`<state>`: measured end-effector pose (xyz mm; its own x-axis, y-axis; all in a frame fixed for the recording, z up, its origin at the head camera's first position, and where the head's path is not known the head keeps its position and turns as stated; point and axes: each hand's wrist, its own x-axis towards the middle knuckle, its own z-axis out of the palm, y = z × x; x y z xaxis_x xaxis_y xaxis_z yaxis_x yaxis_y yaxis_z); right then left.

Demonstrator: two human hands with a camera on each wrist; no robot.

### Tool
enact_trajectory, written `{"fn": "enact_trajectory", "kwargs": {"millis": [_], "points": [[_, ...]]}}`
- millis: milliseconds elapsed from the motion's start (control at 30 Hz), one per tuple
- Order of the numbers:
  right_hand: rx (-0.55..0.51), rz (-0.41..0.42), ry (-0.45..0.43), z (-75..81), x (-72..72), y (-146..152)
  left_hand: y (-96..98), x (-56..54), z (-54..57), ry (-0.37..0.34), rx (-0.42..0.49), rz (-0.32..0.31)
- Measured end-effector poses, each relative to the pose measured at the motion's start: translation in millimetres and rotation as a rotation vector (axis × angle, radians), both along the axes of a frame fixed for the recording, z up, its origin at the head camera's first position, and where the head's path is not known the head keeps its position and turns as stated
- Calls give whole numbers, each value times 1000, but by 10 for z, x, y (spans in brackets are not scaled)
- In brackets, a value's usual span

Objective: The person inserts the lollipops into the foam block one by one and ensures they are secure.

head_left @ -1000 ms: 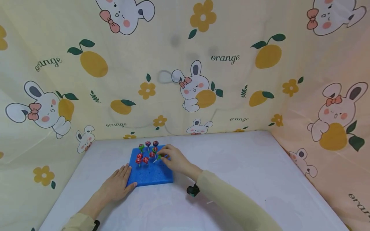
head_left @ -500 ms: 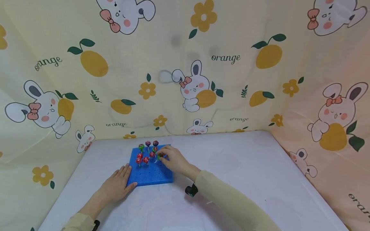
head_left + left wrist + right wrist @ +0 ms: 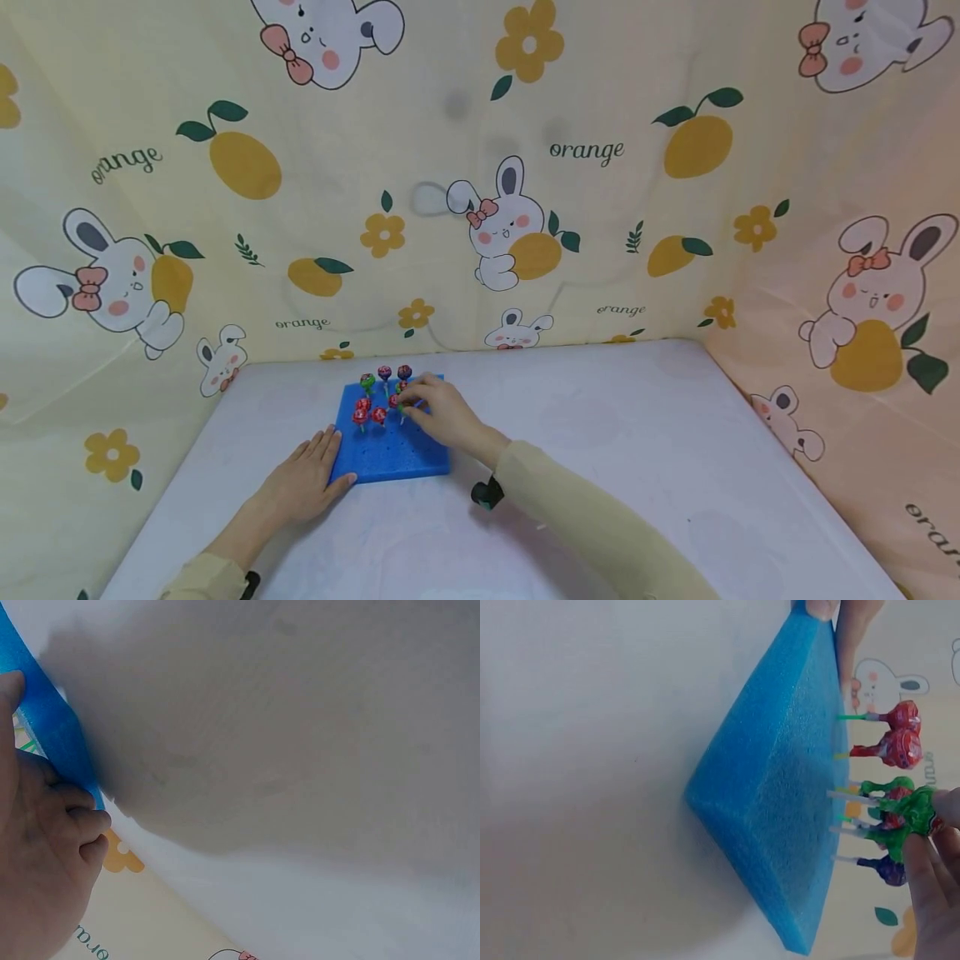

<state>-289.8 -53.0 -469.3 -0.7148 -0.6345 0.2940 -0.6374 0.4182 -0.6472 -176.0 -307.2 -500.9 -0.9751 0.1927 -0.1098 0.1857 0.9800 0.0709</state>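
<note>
A blue foam board (image 3: pixel 397 460) with small holes lies on the table. Lollipops stand in its left and back part, among them red ones (image 3: pixel 901 750), a green one (image 3: pixel 367 381) and a dark purple one (image 3: pixel 890 870). Over the board, my right hand (image 3: pixel 450 419) pinches a green-wrapped lollipop (image 3: pixel 917 812) by its head between thumb and fingers. Its white stick points down at the foam, close to the standing lollipops. My left hand (image 3: pixel 303 479) rests at the board's left edge, fingers extended along it and thumb at the near corner.
The white table (image 3: pixel 600 433) runs out to both sides of the board. Behind it hangs a printed cloth (image 3: pixel 360 167) with rabbits and oranges. A dark wrist camera (image 3: pixel 487 493) sits below my right wrist.
My right hand has shifted slightly left over the board. The held lollipop's stick has turned from slanting to nearly upright. My left hand stays put.
</note>
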Motion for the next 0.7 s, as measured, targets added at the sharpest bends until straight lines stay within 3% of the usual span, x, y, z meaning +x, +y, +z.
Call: {"fn": "enact_trajectory", "kwargs": {"millis": [500, 700], "points": [[-12, -42, 7, -39, 1, -104, -15, 22, -1, 15, 8, -14], [9, -71, -31, -65, 7, -115, -9, 25, 8, 10, 11, -15]]}}
